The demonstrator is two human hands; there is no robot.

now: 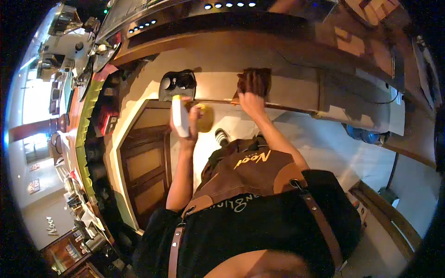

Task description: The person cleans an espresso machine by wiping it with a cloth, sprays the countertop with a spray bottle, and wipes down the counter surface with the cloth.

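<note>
My left hand is closed around a spray bottle, which is tilted in front of the counter's edge. The bottle has a white part with a yellow tip, and a yellowish body shows blurred beside my fingers. My right hand presses a dark brown cloth onto the pale countertop near its front edge. The fingers lie over the cloth and are slightly blurred. Just beyond the bottle, a black tray with round cups sits on the counter.
A wooden ledge with a lit metal machine above it runs behind the counter. A thin cable trails along the right. Below the counter at left is a wooden cabinet door. Blue round items sit low at the right.
</note>
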